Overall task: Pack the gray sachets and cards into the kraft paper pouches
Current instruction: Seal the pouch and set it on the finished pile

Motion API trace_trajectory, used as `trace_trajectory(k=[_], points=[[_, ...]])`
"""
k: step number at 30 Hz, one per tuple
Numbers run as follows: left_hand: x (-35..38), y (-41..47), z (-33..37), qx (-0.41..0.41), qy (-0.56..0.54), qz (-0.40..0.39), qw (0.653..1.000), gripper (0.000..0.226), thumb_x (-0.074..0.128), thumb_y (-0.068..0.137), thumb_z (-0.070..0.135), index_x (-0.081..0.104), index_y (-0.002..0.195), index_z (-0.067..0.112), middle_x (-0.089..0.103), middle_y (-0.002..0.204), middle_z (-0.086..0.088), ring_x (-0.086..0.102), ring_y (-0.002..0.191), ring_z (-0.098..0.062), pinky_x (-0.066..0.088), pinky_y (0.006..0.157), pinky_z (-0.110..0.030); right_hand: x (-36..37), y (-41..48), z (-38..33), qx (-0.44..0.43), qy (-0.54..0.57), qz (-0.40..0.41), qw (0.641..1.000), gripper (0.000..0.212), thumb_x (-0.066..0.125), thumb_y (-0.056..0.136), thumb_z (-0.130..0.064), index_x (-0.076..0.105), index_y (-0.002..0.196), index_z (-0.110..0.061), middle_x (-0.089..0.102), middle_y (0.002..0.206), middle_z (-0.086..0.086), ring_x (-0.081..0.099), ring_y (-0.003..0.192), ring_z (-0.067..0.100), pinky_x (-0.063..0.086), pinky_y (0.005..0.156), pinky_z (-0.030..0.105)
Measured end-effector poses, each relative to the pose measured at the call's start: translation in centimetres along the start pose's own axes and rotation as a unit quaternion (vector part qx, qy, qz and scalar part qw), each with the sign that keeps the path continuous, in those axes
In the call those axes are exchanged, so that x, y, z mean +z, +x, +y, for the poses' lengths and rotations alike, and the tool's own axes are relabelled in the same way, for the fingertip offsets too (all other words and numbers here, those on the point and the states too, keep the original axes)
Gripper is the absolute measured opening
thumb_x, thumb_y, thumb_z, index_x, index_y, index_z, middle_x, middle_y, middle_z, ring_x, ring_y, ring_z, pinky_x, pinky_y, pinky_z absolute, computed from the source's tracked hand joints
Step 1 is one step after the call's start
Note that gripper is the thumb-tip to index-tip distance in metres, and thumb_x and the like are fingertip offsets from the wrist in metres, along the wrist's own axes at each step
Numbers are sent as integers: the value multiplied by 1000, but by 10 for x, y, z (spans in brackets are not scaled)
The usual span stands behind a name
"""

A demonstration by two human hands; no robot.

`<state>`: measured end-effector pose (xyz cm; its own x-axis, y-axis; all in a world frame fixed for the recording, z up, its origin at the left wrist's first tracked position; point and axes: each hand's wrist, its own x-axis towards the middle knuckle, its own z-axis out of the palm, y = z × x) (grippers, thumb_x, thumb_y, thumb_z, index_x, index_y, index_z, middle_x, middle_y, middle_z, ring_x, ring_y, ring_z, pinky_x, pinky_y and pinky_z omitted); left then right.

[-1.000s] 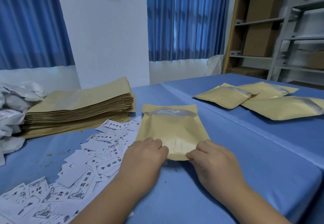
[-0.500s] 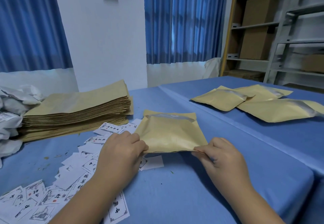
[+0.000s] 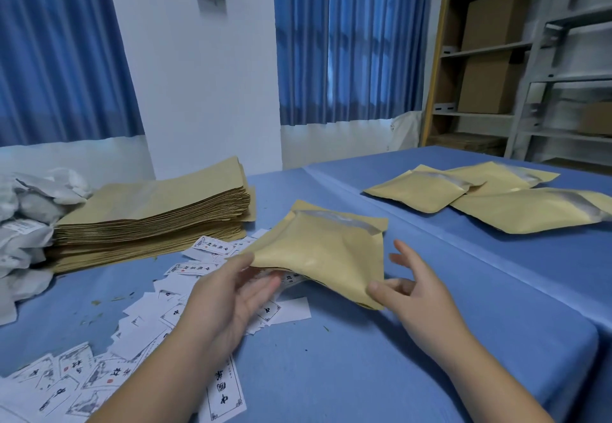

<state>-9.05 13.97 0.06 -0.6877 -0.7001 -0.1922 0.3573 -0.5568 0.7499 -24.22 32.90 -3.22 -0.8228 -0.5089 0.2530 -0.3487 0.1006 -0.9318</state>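
Since the earlier frame, the tan kraft paper pouch with a silvery strip at its mouth [image 3: 324,250] has been raised higher off the blue tablecloth [image 3: 364,373] and tipped, so that its lower right corner now hangs lowest. The fingers of the right hand [image 3: 420,303] have been spread apart.

The pouch is held at the centre of the frame, clear of the table, with its mouth pointing away toward the upper part of the frame. Its lower left corner is pinched by the left hand [image 3: 228,303], thumb laid on top and fingers curled underneath. The right hand is held open just beside the lower right corner: only the thumb tip is seen touching the paper edge, and the other fingers are fanned out past the pouch's right side.

White printed cards [image 3: 212,247] are scattered over the cloth under and to the left of the pouch, down to the lower left corner of the frame. A thick stack of flat kraft pouches [image 3: 152,210] is set behind them at centre left. Crumpled gray sachets [image 3: 29,224] are heaped against the left edge, touching the stack. Three filled kraft pouches [image 3: 417,190] are laid overlapping at the right, well apart from the held one.
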Motion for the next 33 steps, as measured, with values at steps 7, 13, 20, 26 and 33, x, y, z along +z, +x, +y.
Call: trace_trajectory(k=[7, 13, 20, 26, 33], points=[[24, 12, -12, -89, 122, -33, 988, 18, 61, 92, 11, 59, 106, -1, 72, 88, -23, 72, 66, -35, 56, 42, -28, 0, -1, 2, -8, 62, -29, 998, 79, 72, 79, -2, 35, 126, -54, 49, 129, 6, 65, 94, 17, 51, 74, 19], [51, 22, -37, -101, 155, -72, 980, 17, 45, 93, -8, 56, 106, -3, 71, 77, -20, 71, 57, -29, 54, 41, -29, -12, 6, 15, 58, 244, 21, 968, 87, 69, 80, 4, 24, 150, -23, 57, 128, -11, 67, 84, -3, 51, 63, 14], [76, 33, -59, -45, 206, -126, 969, 19, 52, 96, 6, 57, 113, -1, 73, 86, -21, 71, 59, -28, 51, 41, -27, -25, 17, 11, 71, 419, -113, 898, 66, 45, 80, 23, 56, 126, -23, 65, 117, 22, 63, 107, 40, 57, 76, 41], [120, 50, -61, -31, 207, -163, 964, 15, 55, 97, 13, 57, 109, 5, 72, 76, -12, 63, 45, -21, 49, 38, -24, -61, 51, -9, 19, 347, -46, 937, 80, 45, 81, 19, 57, 112, -53, 68, 115, 12, 68, 93, 33, 56, 66, 40], [236, 80, -98, -19, 33, -180, 983, 22, 50, 90, -14, 55, 106, 0, 65, 105, -17, 70, 83, -23, 59, 80, -33, -132, 127, -18, 5, 394, 137, 909, 56, 48, 89, 14, 47, 129, -25, 63, 120, 13, 66, 102, 32, 58, 79, 39]])
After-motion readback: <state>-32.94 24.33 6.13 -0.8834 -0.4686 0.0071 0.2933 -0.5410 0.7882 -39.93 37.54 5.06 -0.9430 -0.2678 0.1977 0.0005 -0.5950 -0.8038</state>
